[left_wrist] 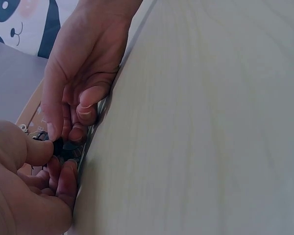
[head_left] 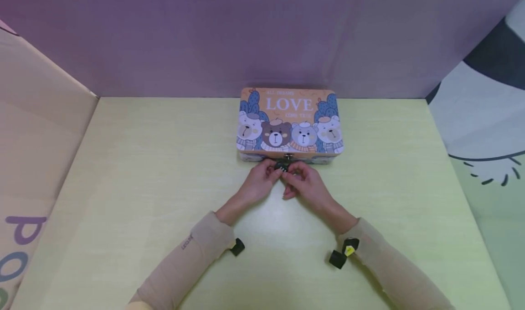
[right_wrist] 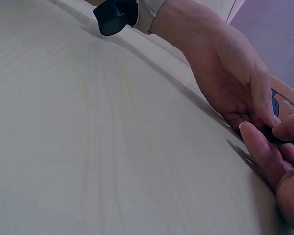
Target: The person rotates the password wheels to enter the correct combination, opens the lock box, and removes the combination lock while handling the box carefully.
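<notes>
In the head view, my left hand (head_left: 258, 182) and right hand (head_left: 311, 187) meet at the front of a decorated tin box (head_left: 289, 123). Between their fingertips is a small black padlock (head_left: 281, 166) with white marks, mostly covered. The left thumb and fingers pinch it from the left; the right thumb and index finger pinch it from the right. Just behind it, the box's metal clasp (head_left: 289, 156) shows on the front edge. The lid is down. In the left wrist view, dark parts of the padlock (left_wrist: 59, 146) show between the fingers.
The box stands on a pale wood-look table (head_left: 143, 164), near the purple back wall (head_left: 205, 41). Printed panels rise at both sides, the right one (head_left: 484, 114) with a panda-like drawing. Small black wrist cameras (head_left: 338, 259) sit at the sleeve cuffs.
</notes>
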{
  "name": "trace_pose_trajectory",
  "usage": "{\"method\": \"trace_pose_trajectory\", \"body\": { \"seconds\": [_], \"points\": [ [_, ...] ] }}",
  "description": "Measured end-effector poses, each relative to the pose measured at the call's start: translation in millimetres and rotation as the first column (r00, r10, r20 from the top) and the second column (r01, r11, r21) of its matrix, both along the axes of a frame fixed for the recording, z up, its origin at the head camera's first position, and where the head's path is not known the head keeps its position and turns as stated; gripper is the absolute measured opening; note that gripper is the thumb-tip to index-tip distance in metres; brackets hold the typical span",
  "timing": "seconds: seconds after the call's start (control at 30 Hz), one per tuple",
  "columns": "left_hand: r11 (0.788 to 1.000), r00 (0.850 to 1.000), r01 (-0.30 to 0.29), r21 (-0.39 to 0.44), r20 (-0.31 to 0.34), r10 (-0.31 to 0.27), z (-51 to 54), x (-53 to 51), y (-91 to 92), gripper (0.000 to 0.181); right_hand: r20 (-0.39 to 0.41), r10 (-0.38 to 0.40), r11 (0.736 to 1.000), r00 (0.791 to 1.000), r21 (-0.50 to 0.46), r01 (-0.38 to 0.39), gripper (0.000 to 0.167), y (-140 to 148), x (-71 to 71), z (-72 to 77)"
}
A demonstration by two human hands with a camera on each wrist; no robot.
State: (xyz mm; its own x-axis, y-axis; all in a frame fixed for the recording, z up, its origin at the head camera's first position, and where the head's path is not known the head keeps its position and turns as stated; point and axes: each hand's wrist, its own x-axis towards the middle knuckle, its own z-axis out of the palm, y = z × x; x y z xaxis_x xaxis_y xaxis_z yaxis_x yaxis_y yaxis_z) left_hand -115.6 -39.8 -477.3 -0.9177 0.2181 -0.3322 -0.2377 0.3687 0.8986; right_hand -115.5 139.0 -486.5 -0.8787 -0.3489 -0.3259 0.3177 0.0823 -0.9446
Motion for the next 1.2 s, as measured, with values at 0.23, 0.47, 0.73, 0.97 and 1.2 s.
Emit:
{"method": "trace_pose_trajectory", "body": {
  "seconds": [0.23, 0.47, 0.73, 0.97, 1.2],
  "points": [
    [1.0, 1.0, 0.0, 0.004, 0.002, 0.0, 2.9, 0.9, -0.1, 0.022, 0.009, -0.001, 1.0, 1.0, 0.003, 0.001, 0.021, 0.0, 0.4, 0.8],
    [1.0, 1.0, -0.001, 0.004, 0.004, 0.001, 2.6, 1.6, -0.3, 0.022, 0.016, -0.002, 1.0, 1.0, 0.003, 0.002, 0.021, 0.1, 0.4, 1.4],
    [1.0, 1.0, 0.001, 0.003, 0.0, -0.001, 2.9, 1.9, -0.9, 0.024, 0.004, 0.001, 1.0, 1.0, 0.007, -0.001, 0.023, 0.3, 1.0, 1.4],
    [1.0, 1.0, -0.001, 0.006, -0.009, 0.001, 2.3, 1.4, -1.0, 0.023, -0.006, 0.002, 1.0, 1.0, 0.012, -0.002, 0.024, 0.0, 1.2, 0.5],
    [1.0, 1.0, 0.009, 0.022, -0.019, -0.008, 0.0, 1.9, -1.0, 0.022, 0.003, -0.009, 1.0, 1.0, -0.021, 0.009, 0.028, -0.6, 2.7, 1.2]
  ]
}}
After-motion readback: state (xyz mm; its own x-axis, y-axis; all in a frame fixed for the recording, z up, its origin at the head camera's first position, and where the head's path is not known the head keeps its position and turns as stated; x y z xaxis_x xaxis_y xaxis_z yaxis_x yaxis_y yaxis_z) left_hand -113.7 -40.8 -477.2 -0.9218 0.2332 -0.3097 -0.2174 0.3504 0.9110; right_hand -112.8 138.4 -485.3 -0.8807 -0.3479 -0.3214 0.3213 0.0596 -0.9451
